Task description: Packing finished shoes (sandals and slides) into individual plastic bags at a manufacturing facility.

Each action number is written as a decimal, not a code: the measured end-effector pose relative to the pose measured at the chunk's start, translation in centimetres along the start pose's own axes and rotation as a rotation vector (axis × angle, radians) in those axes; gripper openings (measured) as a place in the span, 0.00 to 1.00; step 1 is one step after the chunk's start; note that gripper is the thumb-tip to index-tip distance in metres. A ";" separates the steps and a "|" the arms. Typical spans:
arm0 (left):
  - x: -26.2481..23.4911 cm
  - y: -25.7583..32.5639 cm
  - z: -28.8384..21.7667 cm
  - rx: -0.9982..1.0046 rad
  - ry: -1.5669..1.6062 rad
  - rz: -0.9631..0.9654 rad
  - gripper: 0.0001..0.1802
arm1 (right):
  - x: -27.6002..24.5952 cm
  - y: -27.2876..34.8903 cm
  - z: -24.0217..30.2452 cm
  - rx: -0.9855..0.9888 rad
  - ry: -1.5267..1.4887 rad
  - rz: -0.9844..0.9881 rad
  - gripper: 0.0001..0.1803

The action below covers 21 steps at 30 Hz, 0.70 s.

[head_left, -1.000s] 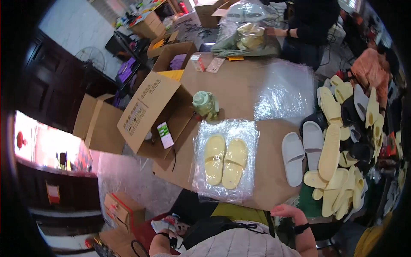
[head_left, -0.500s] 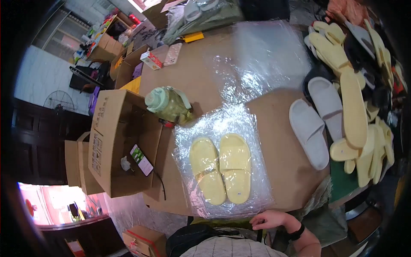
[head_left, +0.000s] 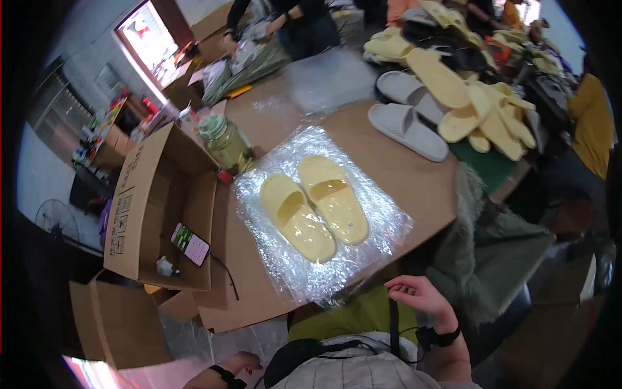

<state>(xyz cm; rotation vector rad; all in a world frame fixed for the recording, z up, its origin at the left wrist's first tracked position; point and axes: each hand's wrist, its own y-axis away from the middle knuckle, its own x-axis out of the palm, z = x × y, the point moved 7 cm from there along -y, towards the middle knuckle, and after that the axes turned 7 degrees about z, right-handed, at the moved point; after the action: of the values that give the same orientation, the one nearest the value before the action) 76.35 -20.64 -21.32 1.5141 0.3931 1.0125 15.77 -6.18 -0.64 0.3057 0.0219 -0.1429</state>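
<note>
A pair of pale yellow slippers (head_left: 314, 207) lies side by side at the middle of the table, with shiny clear plastic bags (head_left: 275, 272) spread around and beneath them. Whether a layer of plastic also covers them I cannot tell. My right hand (head_left: 418, 293) hovers by the table's front edge, just short of the plastic, its fingers loosely bent and nothing visibly held. A black strap hangs below its fingertips. Down at the lower left, my left hand (head_left: 243, 362) is beside my body, below the table edge, with loose fingers and no object seen in it.
An open cardboard box (head_left: 139, 214) on the left holds a phone (head_left: 190, 244). Behind it stands a green-lidded bottle (head_left: 225, 142). Grey slippers (head_left: 408, 133) and piled yellow slippers (head_left: 495, 120) occupy the far right. More clear plastic (head_left: 330, 79) lies at the back, near another person's hands (head_left: 278, 24).
The view has turned and tilted up, bringing other people into sight. My left hand has come into view at the lower left. My right hand remains near the front edge; the slippers lie still.
</note>
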 end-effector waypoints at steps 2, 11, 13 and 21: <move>-4.1 -0.7 2.6 0.109 0.327 -0.140 0.24 | 0.9 1.4 -3.6 0.020 0.127 0.001 0.17; -13.3 17.1 -10.1 0.776 0.307 -0.991 0.28 | -2.9 0.6 -15.7 0.358 0.715 -0.424 0.18; -12.5 20.8 -14.0 0.715 0.263 -0.979 0.30 | -3.6 1.2 -21.4 0.633 0.642 -0.272 0.22; -14.6 16.8 -14.6 0.629 0.327 -0.879 0.36 | 3.7 5.0 -29.1 0.828 -0.696 0.000 0.27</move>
<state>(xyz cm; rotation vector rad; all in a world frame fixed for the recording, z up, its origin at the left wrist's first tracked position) 51.90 -26.15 -12.41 1.4506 1.5649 0.4184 20.21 6.84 -27.06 1.0674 -0.7439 -0.2489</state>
